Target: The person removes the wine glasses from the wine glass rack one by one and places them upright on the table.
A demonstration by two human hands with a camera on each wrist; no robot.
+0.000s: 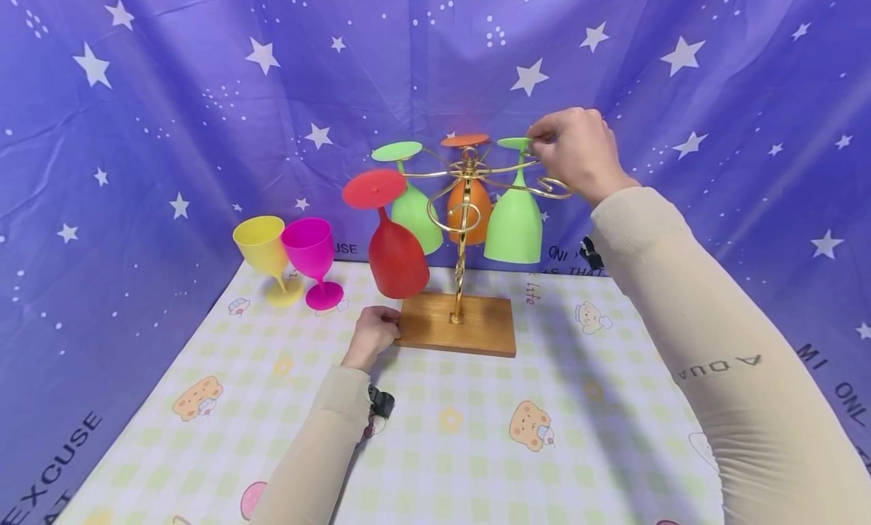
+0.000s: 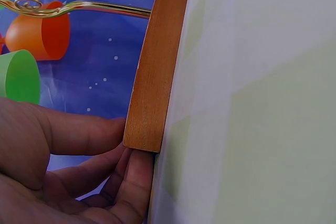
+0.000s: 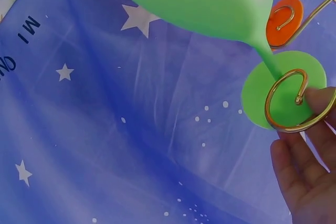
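A gold metal glass rack point(image 1: 460, 264) stands upright on its wooden base point(image 1: 476, 336). My left hand point(image 1: 373, 332) grips the left end of that base; in the left wrist view, thumb and fingers point(image 2: 134, 187) meet its corner. At the rack's right, my right hand point(image 1: 578, 150) pinches the foot of a light green goblet point(image 1: 513, 226), which hangs bowl down. The right wrist view shows its stem beside a gold curl point(image 3: 270, 103), with the foot behind the curl. Also upside down on the rack are a red goblet point(image 1: 398, 256), another green goblet point(image 1: 416, 215) and an orange goblet point(image 1: 479, 211).
Upright on the checked tablecloth point(image 1: 449, 464), left of the rack, stand a yellow goblet point(image 1: 261, 245) and a magenta goblet point(image 1: 313, 249). One front loop point(image 1: 464, 216) of the rack holds no goblet. A blue starry curtain point(image 1: 422, 56) hangs behind and on both sides.
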